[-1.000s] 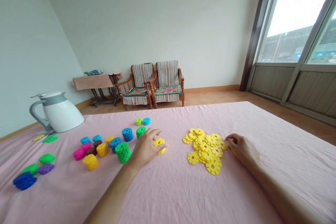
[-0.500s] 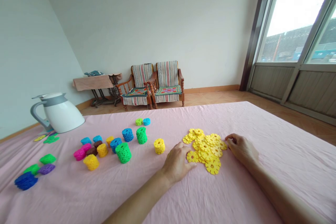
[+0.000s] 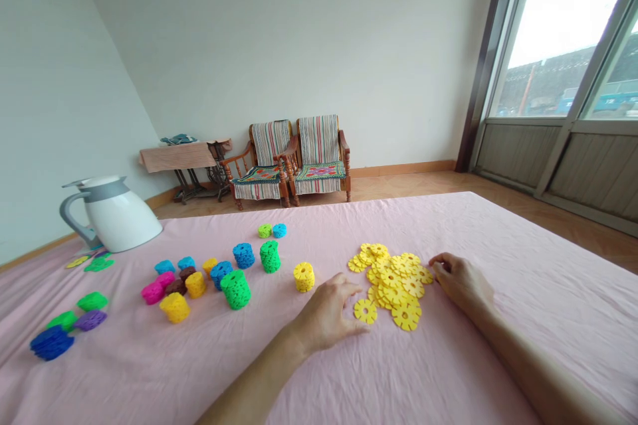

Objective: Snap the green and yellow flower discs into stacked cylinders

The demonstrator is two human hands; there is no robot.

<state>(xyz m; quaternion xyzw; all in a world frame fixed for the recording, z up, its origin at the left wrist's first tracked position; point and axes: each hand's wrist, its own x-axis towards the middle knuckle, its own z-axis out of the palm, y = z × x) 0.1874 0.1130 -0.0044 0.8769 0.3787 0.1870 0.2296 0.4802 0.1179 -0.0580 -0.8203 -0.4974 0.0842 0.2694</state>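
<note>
A heap of yellow notched plastic discs (image 3: pixel 393 282) lies on the pink cloth between my hands. My left hand (image 3: pixel 329 312) is at the heap's left, thumb and fingers apart around a single yellow disc (image 3: pixel 365 311) lying flat. It holds nothing. On the right side, my right hand (image 3: pixel 461 282) rests on the cloth with its fingers loosely bent and a gap by the thumb. Its fingertips are close beside the heap's right edge; whether they touch a disc I cannot tell. A short yellow stack of discs (image 3: pixel 304 277) stands left of my left hand.
Further left stand green stacks (image 3: pixel 236 289), blue stacks (image 3: pixel 243 255), pink discs (image 3: pixel 152 292) and a dark blue stack (image 3: pixel 52 343). A white jug (image 3: pixel 124 216) stands at the table's far left. Beyond the table (image 3: pixel 523 265) are two wooden armchairs (image 3: pixel 319 159).
My left hand has moved slightly left and opened wider. The single yellow disc has shifted toward me, a little apart from the heap. My right hand is nearly still.
</note>
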